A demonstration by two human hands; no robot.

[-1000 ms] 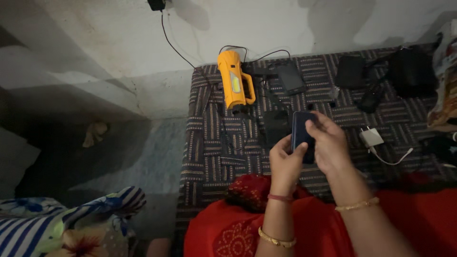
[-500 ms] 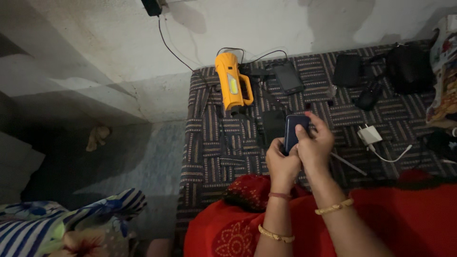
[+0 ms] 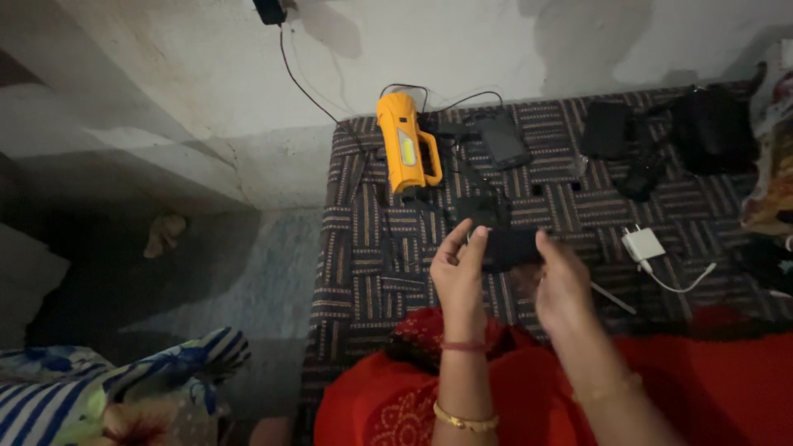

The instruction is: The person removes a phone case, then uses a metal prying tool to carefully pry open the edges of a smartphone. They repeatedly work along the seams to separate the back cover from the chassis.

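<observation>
Single head-worn view looks steeply down (fairly close) over the striped mat (image 3: pixel 372 248).

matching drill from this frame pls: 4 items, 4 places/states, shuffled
Things:
1. orange torch
2. white charger plug
3. dark phone
4. striped cloth

Places or states:
A. held between left hand and right hand
B. bottom left corner of the view
C. on the patterned mat, near the wall, with a black cable by it
D. on the mat, right of the hands, white cable attached

Pairs: 1-C, 2-D, 3-A, 4-B
</observation>
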